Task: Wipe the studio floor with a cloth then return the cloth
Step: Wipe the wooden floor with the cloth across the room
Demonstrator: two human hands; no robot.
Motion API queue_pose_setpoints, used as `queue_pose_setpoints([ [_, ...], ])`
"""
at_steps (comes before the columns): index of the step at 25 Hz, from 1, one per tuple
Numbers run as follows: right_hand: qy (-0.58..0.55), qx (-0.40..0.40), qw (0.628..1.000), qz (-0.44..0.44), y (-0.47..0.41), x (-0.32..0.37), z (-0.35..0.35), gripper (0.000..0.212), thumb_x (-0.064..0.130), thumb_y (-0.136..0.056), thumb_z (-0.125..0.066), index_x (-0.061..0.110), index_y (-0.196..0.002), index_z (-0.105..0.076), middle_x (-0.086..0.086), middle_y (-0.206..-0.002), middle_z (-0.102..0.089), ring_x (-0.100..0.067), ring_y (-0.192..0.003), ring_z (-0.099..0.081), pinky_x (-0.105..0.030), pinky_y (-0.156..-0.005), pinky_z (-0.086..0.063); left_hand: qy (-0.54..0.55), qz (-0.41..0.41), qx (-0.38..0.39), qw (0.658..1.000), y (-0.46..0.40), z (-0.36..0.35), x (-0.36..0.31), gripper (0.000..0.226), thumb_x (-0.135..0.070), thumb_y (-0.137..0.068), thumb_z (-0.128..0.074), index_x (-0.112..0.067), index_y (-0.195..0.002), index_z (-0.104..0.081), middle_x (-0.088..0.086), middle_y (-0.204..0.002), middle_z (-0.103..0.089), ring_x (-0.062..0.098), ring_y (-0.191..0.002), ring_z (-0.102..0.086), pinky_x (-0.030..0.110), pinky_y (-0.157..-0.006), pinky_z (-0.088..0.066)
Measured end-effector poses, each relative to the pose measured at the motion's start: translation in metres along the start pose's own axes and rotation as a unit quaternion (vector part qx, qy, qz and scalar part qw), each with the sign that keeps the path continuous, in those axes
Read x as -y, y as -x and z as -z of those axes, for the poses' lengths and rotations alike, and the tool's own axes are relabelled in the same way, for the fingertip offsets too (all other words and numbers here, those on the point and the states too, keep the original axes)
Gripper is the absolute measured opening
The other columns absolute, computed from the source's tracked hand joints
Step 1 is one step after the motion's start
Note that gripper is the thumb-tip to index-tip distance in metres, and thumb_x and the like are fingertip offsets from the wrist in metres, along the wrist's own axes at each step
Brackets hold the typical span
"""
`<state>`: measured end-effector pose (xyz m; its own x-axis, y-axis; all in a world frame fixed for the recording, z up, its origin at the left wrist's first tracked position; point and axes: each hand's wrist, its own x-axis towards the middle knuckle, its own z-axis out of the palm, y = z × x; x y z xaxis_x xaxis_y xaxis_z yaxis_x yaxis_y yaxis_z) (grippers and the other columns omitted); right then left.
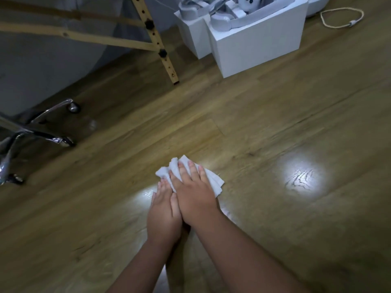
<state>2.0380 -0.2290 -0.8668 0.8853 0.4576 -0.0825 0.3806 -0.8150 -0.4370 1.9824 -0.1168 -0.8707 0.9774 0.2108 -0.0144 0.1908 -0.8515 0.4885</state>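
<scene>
A crumpled white cloth (212,180) lies on the wooden plank floor (275,218) near the middle of the view. My right hand (195,196) presses flat on top of it, fingers spread forward. My left hand (164,216) lies beside and partly under the right one, its fingertips on the cloth's left edge. Most of the cloth is hidden under the two hands. Both forearms reach in from the bottom of the frame.
A chrome chair base with castors (42,132) stands at the left. A wooden frame leg (169,66) meets the floor farther back. Two white boxes (254,49) holding grey devices sit at the back right, with a looped white cable (341,19) beyond. Bright light reflections mark the floor.
</scene>
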Motion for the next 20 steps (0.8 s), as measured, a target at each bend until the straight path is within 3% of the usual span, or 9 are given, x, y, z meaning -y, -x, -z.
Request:
queue_pose_setpoints([
  [3,-0.004,-0.005,1.0,0.001,-0.001,-0.001,0.001,0.06,0.04,-0.107,-0.031,0.03,-0.165,-0.02,-0.004,-0.176,-0.005,-0.028,-0.161,0.006,-0.048,-0.129,0.009,-0.045,-0.012,0.023,0.999,-0.006,0.004,-0.002,0.077,-0.046,-0.094,-0.01,-0.017,-0.163,-0.03,0.004,-0.171,-0.025,0.011,-0.158,-0.017,0.041,-0.129,-0.019],
  [5,0.009,0.0,1.0,-0.005,0.004,-0.004,0.002,0.061,0.042,-0.107,-0.029,0.031,-0.165,-0.018,-0.004,-0.176,-0.005,-0.027,-0.161,0.005,-0.047,-0.129,0.008,-0.046,0.0,0.036,0.998,-0.004,0.001,-0.008,0.075,-0.043,-0.097,-0.01,-0.014,-0.165,-0.023,0.005,-0.172,-0.02,0.013,-0.16,-0.012,0.039,-0.13,-0.013],
  [9,0.012,-0.031,0.999,-0.031,0.007,-0.022,0.011,0.073,0.046,-0.095,-0.009,0.031,-0.165,-0.02,-0.006,-0.175,-0.012,-0.029,-0.161,-0.002,-0.048,-0.13,0.004,-0.05,-0.018,0.049,0.997,-0.01,-0.009,-0.032,0.07,-0.035,-0.1,-0.011,-0.011,-0.166,-0.016,0.007,-0.173,-0.016,0.014,-0.16,-0.008,0.033,-0.13,-0.005],
  [13,0.055,-0.067,0.992,-0.094,0.017,-0.076,0.029,0.062,0.041,-0.107,-0.034,0.032,-0.166,-0.016,-0.006,-0.175,-0.01,-0.029,-0.161,-0.004,-0.047,-0.129,0.0,-0.062,-0.07,0.093,0.991,-0.027,-0.034,-0.085,0.073,-0.035,-0.098,-0.009,-0.008,-0.165,-0.011,0.009,-0.173,-0.012,0.017,-0.161,-0.007,0.034,-0.13,-0.004],
  [20,0.094,-0.096,0.971,-0.199,0.088,-0.161,0.064,0.063,0.039,-0.107,-0.036,0.032,-0.166,-0.013,-0.004,-0.175,-0.011,-0.028,-0.161,-0.007,-0.046,-0.129,-0.008,-0.08,-0.162,0.138,0.974,-0.004,-0.088,-0.18,0.067,-0.034,-0.104,-0.011,-0.007,-0.166,-0.008,0.009,-0.174,-0.009,0.02,-0.161,-0.006,0.036,-0.131,-0.003],
])
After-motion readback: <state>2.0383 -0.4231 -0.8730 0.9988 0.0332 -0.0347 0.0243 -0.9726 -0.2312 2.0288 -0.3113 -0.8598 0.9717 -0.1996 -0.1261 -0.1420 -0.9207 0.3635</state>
